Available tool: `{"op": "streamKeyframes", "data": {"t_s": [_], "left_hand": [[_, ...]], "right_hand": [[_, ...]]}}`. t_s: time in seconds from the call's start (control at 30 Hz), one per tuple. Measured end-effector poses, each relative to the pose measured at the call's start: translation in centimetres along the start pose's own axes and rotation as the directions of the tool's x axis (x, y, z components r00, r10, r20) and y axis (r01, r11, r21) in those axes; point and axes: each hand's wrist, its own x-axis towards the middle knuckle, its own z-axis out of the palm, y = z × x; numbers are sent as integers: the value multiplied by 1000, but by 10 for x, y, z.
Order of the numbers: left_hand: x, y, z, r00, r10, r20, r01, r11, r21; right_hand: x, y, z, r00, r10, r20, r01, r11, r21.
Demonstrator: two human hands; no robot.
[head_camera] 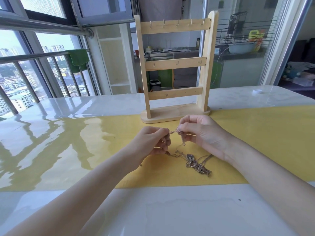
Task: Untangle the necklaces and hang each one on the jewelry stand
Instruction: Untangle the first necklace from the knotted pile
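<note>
A tangled heap of thin metal necklaces (197,163) lies on the yellow mat just in front of my hands. My left hand (153,140) and my right hand (199,132) each pinch a strand of the chains, stretched short between them above the mat, with loose ends trailing down to the heap. The wooden jewelry stand (175,65) rises upright just behind my hands, with three crossbars carrying small hooks. No necklace hangs on any hook.
The yellow mat (255,142) covers the middle of a glossy white table (153,210). A small white cap (256,91) sits at the far right. Windows and a railing run along the left, a glass door stands behind the stand.
</note>
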Motion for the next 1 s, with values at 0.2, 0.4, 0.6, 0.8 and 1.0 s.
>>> {"op": "streamKeyframes", "data": {"t_s": [0.2, 0.4, 0.6, 0.8, 1.0], "left_hand": [[4, -2, -5, 998, 53, -25, -56, 986, -159], [4, -2, -6, 996, 84, -36, -89, 980, -180], [3, -3, -2, 996, 88, -23, -91, 985, -147], [3, -2, -1, 993, 113, -39, -117, 983, -141], [3, -2, -2, 988, 136, -75, -146, 978, -148]], "right_hand": [[1, 2, -1, 1000, -25, 8, 26, 998, -52], [-1, 2, -2, 999, -12, 32, 15, 996, -90], [0, -1, -1, 997, 48, 64, -55, 992, 110], [-2, 0, -1, 990, 54, 129, -54, 999, -8], [0, 3, -3, 998, 21, 55, -14, 993, -117]]}}
